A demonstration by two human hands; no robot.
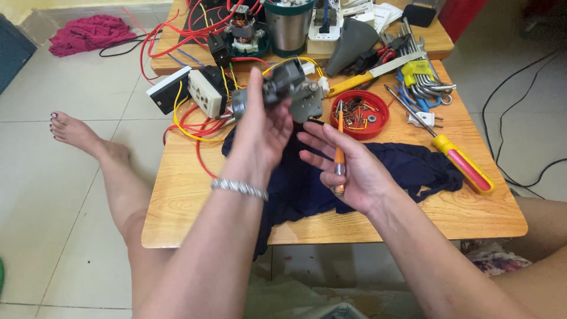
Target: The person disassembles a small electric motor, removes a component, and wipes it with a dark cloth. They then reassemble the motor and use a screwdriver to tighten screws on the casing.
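Note:
My left hand (260,133) is raised over the low wooden table (189,201) and grips a small grey metal motor part (283,88) by its left side. A silver bracelet sits on that wrist. To its right my right hand (348,162) lies palm up, fingers spread, with an orange-handled screwdriver (339,153) resting along the palm, tip pointing away from me. Under both hands a dark blue cloth (407,168) is spread on the table.
A red round lid (378,127) holds small screws and bits. A yellow-and-red screwdriver (463,162), hex keys (422,80), a white socket block (205,93), red and yellow wires (195,133), another motor (243,29) and a steel cup (289,26) crowd the far side. My bare legs flank the table.

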